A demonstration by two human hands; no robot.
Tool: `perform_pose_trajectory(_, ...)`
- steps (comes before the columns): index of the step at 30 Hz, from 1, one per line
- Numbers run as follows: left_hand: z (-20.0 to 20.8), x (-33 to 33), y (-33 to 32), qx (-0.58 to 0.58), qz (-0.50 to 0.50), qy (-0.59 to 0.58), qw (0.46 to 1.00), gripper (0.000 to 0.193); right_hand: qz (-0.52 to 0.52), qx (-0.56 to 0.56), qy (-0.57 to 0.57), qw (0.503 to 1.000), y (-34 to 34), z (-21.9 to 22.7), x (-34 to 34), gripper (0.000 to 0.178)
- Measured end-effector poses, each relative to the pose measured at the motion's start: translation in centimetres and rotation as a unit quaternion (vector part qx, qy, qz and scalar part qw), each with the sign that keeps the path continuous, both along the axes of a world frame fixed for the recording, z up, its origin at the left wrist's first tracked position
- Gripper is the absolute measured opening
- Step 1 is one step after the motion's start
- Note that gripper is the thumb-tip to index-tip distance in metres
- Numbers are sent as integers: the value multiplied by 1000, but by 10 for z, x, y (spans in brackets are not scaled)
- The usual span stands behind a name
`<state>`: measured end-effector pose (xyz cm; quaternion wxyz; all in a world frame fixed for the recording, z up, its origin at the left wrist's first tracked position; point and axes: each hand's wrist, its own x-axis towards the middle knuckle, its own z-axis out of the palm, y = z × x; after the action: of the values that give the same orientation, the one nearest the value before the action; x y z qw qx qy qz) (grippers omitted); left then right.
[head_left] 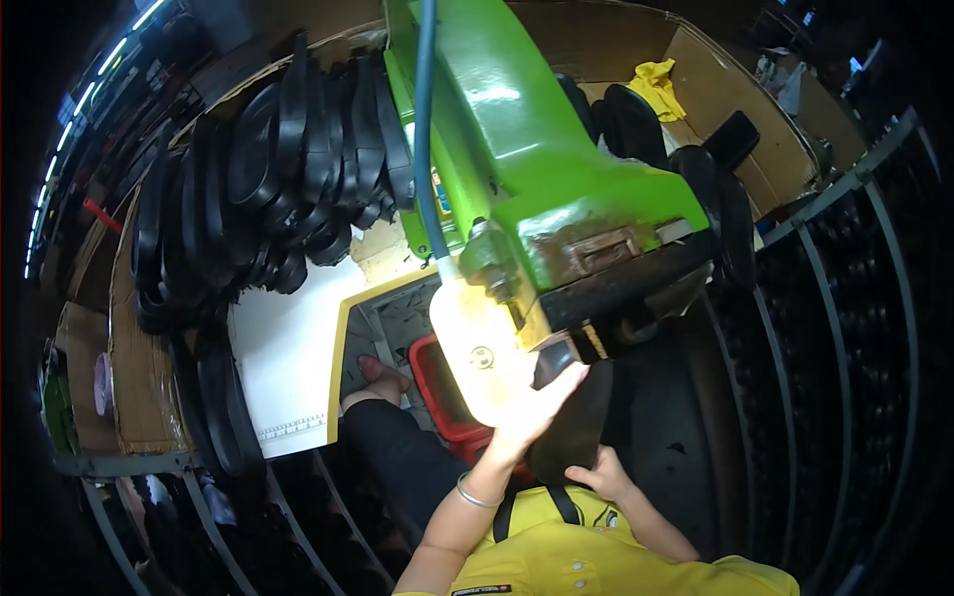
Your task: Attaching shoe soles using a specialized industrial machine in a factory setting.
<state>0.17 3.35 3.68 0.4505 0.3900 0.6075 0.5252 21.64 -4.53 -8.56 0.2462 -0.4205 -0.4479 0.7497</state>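
Observation:
A green machine (586, 219) with a worn front and a bright lamp stands before me. Under its head a dark shoe sole (573, 432) hangs lengthwise toward my lap. My left hand (542, 397) is closed on the upper part of the sole, close to the machine's working end; glare from the lamp washes out most of its fingers. Lower down, my right hand (601, 475) pinches the sole's near end, thumb on top. The machine's head hides the sole's far tip.
Black soles (288, 149) are heaped on the white table (283, 358) at left, more lie right of the machine. A cardboard box (735, 109) holds a yellow cloth (656, 89). A red bin (427, 372) sits below. Metal racks (815, 288) flank me.

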Motion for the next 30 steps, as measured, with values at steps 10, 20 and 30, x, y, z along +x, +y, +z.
perform_pose_trajectory(10,-47,-10,-23,72,99,15,992,18,-7,38,-11,999,-6,31,24,43)
perform_pose_trajectory(20,-54,-9,-32,56,93,98,989,30,-278,161,-26,947,42,71,62,40)
perform_pose_trajectory(30,-50,-6,-27,78,73,81,991,34,-371,262,2,891,164,111,40,42)
